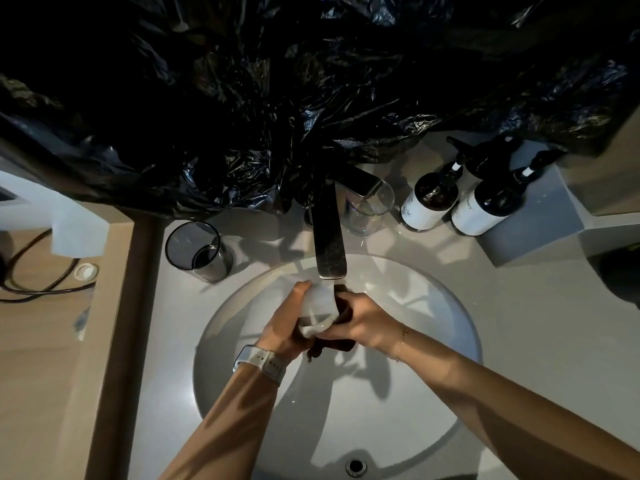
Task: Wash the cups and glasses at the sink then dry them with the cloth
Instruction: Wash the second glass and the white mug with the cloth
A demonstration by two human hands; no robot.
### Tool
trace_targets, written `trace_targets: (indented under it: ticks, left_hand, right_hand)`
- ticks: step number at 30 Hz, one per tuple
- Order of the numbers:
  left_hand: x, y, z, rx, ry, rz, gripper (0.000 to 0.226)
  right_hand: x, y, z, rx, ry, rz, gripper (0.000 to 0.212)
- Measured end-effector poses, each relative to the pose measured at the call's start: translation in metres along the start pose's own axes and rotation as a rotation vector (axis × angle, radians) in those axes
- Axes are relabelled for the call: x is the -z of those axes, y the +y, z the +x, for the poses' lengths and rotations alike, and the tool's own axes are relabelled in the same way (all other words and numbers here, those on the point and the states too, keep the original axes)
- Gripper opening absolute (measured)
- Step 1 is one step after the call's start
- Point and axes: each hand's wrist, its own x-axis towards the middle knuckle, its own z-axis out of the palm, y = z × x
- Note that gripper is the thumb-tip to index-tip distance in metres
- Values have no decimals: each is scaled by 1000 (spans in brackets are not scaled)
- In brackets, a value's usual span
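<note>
Over the round white sink [440,327], just under the spout of the dark tap [329,244], my left hand [285,329] grips a small white cup [320,308]. My right hand [365,320] holds a dark brown cloth [334,346] against the cup's right side. The cloth hangs a little below both hands. A dark-rimmed glass [194,251] stands upright on the counter left of the tap. A clear glass [369,209] stands right of the tap, partly behind its handle.
Two dark pump bottles [429,202] [485,209] with white labels stand at the back right on a grey block. Crumpled black plastic sheeting [277,98] covers the wall behind the tap. A wooden ledge with a black cable [34,271] runs along the left.
</note>
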Motion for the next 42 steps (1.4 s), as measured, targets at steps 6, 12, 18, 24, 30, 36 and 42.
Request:
trace_targets:
  ticks: [6,12,18,24,30,36,42]
  left_hand:
    - [7,-11,-3,119,-20,-62,58]
    - [11,-19,-12,397,-105,-73,45]
    - [-6,-9,-22,456,-190,-44,59]
    - [2,-13,-19,188,-126,208,55]
    - [0,-22,-28,-137,-114,296,55]
    - [-4,-8,-24,-104,6,219,45]
    - [-3,-5,-26,149,-8,-92,46]
  right_hand:
    - [2,16,-17,5,252,10,34]
    - [18,13,-29,197,-231,-764,32]
    - [23,7,-13,236,-180,-1092,66]
    - [26,-3,-16,23,-103,-347,18]
    - [10,1,-11,-169,115,294,23]
    - [4,6,-7,-110,-44,185,16]
    - [14,0,-1,-20,-170,-76,52]
